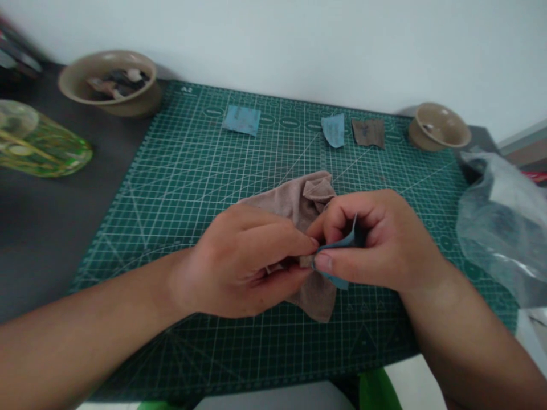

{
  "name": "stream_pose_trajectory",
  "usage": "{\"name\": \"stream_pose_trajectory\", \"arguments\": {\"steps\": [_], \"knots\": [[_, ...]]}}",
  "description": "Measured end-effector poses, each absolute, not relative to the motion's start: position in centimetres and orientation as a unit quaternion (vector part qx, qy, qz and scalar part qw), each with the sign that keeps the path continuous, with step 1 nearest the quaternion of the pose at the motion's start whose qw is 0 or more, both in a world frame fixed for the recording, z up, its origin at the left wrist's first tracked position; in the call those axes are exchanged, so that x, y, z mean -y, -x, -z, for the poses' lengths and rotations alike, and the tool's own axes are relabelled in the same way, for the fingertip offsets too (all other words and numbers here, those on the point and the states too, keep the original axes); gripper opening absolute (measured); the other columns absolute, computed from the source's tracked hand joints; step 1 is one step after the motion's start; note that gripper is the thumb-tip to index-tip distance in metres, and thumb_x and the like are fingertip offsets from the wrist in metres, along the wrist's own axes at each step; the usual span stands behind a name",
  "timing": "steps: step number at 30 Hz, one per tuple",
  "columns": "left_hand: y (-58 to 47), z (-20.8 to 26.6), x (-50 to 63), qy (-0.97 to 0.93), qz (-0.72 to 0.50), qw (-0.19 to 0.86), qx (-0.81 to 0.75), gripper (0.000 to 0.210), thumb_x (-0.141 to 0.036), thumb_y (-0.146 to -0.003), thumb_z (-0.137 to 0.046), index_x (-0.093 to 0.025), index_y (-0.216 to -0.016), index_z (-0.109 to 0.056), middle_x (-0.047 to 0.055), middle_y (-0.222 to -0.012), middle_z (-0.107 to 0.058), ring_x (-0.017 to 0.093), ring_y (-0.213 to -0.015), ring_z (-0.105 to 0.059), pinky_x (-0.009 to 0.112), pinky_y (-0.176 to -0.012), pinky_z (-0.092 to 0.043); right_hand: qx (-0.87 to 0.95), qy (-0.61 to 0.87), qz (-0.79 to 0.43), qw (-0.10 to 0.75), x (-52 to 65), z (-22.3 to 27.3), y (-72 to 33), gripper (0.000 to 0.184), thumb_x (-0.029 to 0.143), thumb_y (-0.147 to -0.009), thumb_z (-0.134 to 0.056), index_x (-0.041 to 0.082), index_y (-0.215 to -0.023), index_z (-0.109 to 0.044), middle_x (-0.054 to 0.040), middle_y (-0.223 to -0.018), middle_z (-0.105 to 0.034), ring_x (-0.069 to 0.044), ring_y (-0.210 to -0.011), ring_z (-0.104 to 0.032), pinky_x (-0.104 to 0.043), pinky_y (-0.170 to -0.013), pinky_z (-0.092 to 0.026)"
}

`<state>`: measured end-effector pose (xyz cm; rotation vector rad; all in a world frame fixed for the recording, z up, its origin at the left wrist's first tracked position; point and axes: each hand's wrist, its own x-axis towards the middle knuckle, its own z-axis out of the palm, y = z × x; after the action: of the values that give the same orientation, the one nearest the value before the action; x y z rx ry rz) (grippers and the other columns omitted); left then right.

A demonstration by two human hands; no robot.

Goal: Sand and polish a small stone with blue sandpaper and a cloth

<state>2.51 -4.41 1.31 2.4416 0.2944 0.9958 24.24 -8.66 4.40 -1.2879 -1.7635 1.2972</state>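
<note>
My left hand (252, 259) is closed, thumb and fingers pinching a small grey-brown piece (306, 261) mostly hidden between the fingertips. A folded blue piece of sandpaper (342, 242) is pinched in my right hand (376, 242), its bent edge standing up beside the fingers and a corner sticking out below the thumb. The sandpaper meets the small piece where both hands' fingertips come together. Beneath the hands lies a crumpled brownish cloth (318, 299) on a green cutting mat (179, 165).
Two more blue sandpaper pieces (241, 120) and a brown one (368, 133) lie along the mat's far side. A tan bowl (137, 105) with dark and pale bits stands far left, a smaller bowl (440, 134) far right. A clear jar (51, 148) is left, a plastic bag (499, 222) right.
</note>
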Motion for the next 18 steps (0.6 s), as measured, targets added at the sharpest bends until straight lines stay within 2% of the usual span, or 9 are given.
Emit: {"name": "stream_pose_trajectory", "arguments": {"steps": [7, 13, 18], "knots": [[-2.77, -0.45, 4.52, -0.910, -0.342, 0.180, -0.147, 0.012, -0.015, -0.094, -0.061, -0.026, -0.090, -0.059, -0.001, -0.068, -0.069, 0.015, -0.057, -0.067, 0.030, -0.049, -0.047, 0.717, 0.509, -0.376, 0.290, 8.55, -3.93, -23.71, 0.016, 0.021, -0.077, -0.079, 0.020, -0.069, -0.065, 0.0044, -0.068, -0.073, -0.009, -0.059, -0.060, -0.023, -0.054, -0.042], [-2.56, -1.13, 4.59, -0.889, -0.363, 0.232, -0.157, 0.007, -0.018, -0.094, -0.066, -0.022, -0.098, -0.063, -0.002, -0.074, -0.073, 0.010, -0.057, -0.066, 0.025, -0.049, -0.047, 0.665, 0.522, -0.445, 0.295, 8.77, -4.33, -23.95, 0.017, 0.022, -0.076, -0.077, 0.021, -0.067, -0.063, 0.0016, -0.070, -0.074, -0.014, -0.060, -0.063, -0.025, -0.051, -0.042], [-2.59, -0.16, 3.94, -0.921, -0.324, 0.173, -0.125, 0.009, -0.017, -0.095, -0.060, -0.026, -0.093, -0.061, 0.000, -0.072, -0.072, 0.016, -0.060, -0.069, 0.031, -0.052, -0.049, 0.724, 0.521, -0.365, 0.268, 8.49, -3.96, -23.68, 0.015, 0.022, -0.077, -0.075, 0.020, -0.066, -0.064, 0.0031, -0.066, -0.073, -0.010, -0.057, -0.059, -0.025, -0.054, -0.039]]}}
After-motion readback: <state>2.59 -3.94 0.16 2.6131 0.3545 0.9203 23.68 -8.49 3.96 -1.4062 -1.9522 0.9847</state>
